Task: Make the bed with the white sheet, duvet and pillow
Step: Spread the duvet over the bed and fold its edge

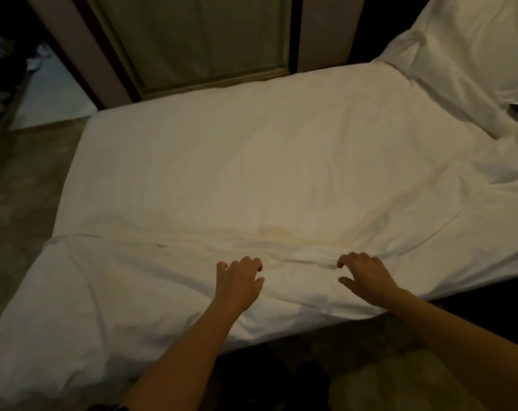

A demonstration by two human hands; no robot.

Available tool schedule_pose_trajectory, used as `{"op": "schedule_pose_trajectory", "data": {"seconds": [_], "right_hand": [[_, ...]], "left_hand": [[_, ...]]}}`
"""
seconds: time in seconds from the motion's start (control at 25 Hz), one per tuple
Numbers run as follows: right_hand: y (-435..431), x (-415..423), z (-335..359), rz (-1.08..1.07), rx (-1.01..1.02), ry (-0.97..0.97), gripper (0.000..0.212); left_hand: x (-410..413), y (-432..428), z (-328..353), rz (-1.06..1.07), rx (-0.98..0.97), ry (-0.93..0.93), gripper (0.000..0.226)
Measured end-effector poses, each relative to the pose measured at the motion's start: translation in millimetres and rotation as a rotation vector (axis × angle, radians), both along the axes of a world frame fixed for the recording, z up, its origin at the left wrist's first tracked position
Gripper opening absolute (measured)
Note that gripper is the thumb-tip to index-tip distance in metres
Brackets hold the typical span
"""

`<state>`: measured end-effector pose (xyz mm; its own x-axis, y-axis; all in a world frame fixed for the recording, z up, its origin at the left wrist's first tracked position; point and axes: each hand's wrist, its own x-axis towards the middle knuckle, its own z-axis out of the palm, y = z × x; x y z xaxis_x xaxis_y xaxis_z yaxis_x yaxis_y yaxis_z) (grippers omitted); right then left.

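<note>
Left hand [238, 280] and right hand [366, 277] rest on duvet [118, 292], near edge. Fingers [253, 262] bent, thumbs apart; grip on cloth unclear.
</note>
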<state>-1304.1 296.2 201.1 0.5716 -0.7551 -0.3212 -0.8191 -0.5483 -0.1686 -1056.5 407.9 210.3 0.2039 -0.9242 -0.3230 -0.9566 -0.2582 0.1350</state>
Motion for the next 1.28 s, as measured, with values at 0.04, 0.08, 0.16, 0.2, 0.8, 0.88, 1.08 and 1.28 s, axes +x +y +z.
{"op": "schedule_pose_trajectory", "data": {"seconds": [0.04,0.08,0.16,0.2,0.8,0.88,1.08,1.28], "right_hand": [[-11.5,1.5,-3.6,0.018,0.004,-0.018,0.033],[-19.9,4.4,-6.3,0.028,0.010,-0.030,0.033],[-34.2,6.2,-13.5,0.040,0.025,-0.018,0.035],[-40.7,5.1,-18.3,0.035,0.036,-0.002,0.036],[-167.9,-53.1,-107.2,0.287,0.052,0.329,0.033],[-183.6,-57.9,-109.4,0.371,0.167,0.260,0.025],[-234.6,-42.6,-91.5,0.271,0.294,-0.061,0.018],[-280.3,-15.5,-71.0,0.492,0.356,0.026,0.037]], "left_hand": [[-1.1,-7.2,-2.1,0.025,-0.002,0.000,0.028],[-0.1,-15.8,-5.5,0.043,0.001,0.001,0.028],[0.9,-39.9,-15.3,0.052,0.010,0.027,0.028],[-1.6,-56.7,-22.9,0.041,0.009,0.041,0.028],[-114.7,-192.5,-121.7,-0.002,0.305,0.134,0.049],[-134.3,-197.8,-130.6,0.013,0.355,0.142,0.055],[-128.7,-234.9,-120.5,0.137,0.303,0.020,0.032],[-87.5,-255.3,-89.8,0.152,0.225,-0.080,0.030]]}}
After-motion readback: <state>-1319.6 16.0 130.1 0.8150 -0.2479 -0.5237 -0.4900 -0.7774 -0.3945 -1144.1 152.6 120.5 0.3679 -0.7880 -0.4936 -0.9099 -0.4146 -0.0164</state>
